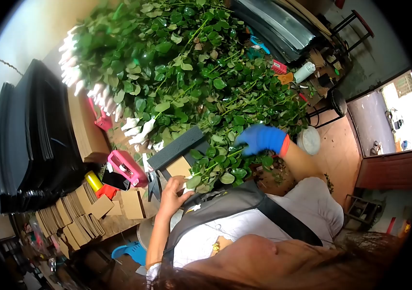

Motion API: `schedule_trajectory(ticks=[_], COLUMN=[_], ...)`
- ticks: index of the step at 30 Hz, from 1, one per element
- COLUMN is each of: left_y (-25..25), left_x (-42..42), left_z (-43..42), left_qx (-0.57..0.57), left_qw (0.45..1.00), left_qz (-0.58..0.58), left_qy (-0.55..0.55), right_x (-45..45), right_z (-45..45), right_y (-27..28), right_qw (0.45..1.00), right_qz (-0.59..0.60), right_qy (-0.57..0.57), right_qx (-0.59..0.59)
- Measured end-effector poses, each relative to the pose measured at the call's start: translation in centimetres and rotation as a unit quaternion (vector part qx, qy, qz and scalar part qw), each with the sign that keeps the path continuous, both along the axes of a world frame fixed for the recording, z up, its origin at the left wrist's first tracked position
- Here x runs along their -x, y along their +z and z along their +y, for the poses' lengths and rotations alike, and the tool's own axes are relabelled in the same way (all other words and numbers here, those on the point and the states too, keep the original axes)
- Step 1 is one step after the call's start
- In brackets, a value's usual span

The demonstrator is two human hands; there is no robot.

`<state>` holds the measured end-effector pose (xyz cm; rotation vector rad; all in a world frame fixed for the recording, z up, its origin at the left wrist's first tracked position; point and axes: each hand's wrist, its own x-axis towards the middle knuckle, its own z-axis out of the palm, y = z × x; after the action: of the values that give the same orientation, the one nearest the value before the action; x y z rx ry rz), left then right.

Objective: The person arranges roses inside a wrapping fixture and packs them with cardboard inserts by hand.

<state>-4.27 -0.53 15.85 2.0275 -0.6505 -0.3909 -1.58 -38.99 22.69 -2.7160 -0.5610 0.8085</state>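
Apparently, 1 leafy spray [219, 166] is pinched by the left hand [171, 195], unfinished; for the blurred right hand [260, 139], grip cannot be told; beyond both, a large green pile [186, 72] is left.

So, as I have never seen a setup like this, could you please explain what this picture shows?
No robot here: a camera worn on a person's head looks forward and down, giving this single picture.

The left hand, bare, pinches the white end of some leafy stems. The right hand, in a blue glove, is over their other side; it is blurred, so its grip is unclear.

Beyond, a large heap of greenery with white-covered ends lies on the table. Toward the left are a pink dispenser, scissors and cardboard pieces.
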Motion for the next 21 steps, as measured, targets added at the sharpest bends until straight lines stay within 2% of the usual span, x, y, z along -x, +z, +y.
schedule_trajectory(ticks=[1, 2, 3, 5, 7, 9, 10, 13, 14, 18, 19, 20, 21], left_y=[0.0, -0.1, -0.3, -1.4, -2.1, -1.4, -1.3, -2.0, -2.2, -2.8, -2.9, -7.0, -6.8], left_x=[0.0, -0.1, -0.1, -0.2, -0.1, -0.3, -0.4, -0.4, -0.5, -0.3, -0.1, 0.1, 0.3], left_z=[-0.1, -0.2, -0.3, -0.4, -0.7, -0.9, -0.9, -0.5, -0.4, -0.3, -0.3, 0.7, 0.5], left_qx=[0.000, -0.006, -0.013, -0.006, -0.024, -0.040, -0.034, -0.004, 0.003, 0.010, -0.006, 0.020, 0.030], left_qw=[1.000, 1.000, 1.000, 1.000, 0.999, 0.998, 0.998, 0.998, 0.998, 0.999, 0.998, 0.998, 0.997], left_qz=[-0.003, -0.007, -0.012, -0.018, -0.036, -0.041, -0.045, -0.064, -0.058, -0.007, 0.026, -0.008, 0.017], left_qy=[-0.002, 0.000, 0.002, 0.012, 0.029, 0.021, 0.019, 0.021, 0.025, 0.053, 0.064, 0.051, 0.074], right_x=[-2.3, -4.4, -6.7, -12.9, -17.9, -22.5, -24.2, -22.0, -21.0, -12.0, -10.0, -8.1, -6.3], right_z=[0.7, 0.6, 0.5, 2.2, 3.0, 3.2, 3.2, 4.9, 4.5, 5.3, 4.8, 4.0, 3.0], right_y=[2.4, 1.4, -0.4, -2.6, -5.5, -8.6, -9.9, -4.0, -4.0, 4.4, 5.0, 4.6, 4.1], right_qw=[0.998, 0.994, 0.958, 0.895, 0.848, 0.914, 0.928, 0.926, 0.831, 0.859, 0.868, 0.896, 0.919], right_qz=[0.060, -0.101, -0.261, -0.416, -0.526, -0.387, -0.309, -0.362, -0.550, -0.481, -0.457, -0.396, -0.334], right_qy=[-0.021, -0.012, -0.003, -0.015, -0.021, -0.022, -0.022, -0.089, -0.018, 0.121, 0.149, 0.163, 0.177], right_qx=[0.029, -0.046, -0.118, -0.162, -0.060, 0.118, 0.205, 0.052, -0.077, -0.124, -0.120, -0.116, -0.111])
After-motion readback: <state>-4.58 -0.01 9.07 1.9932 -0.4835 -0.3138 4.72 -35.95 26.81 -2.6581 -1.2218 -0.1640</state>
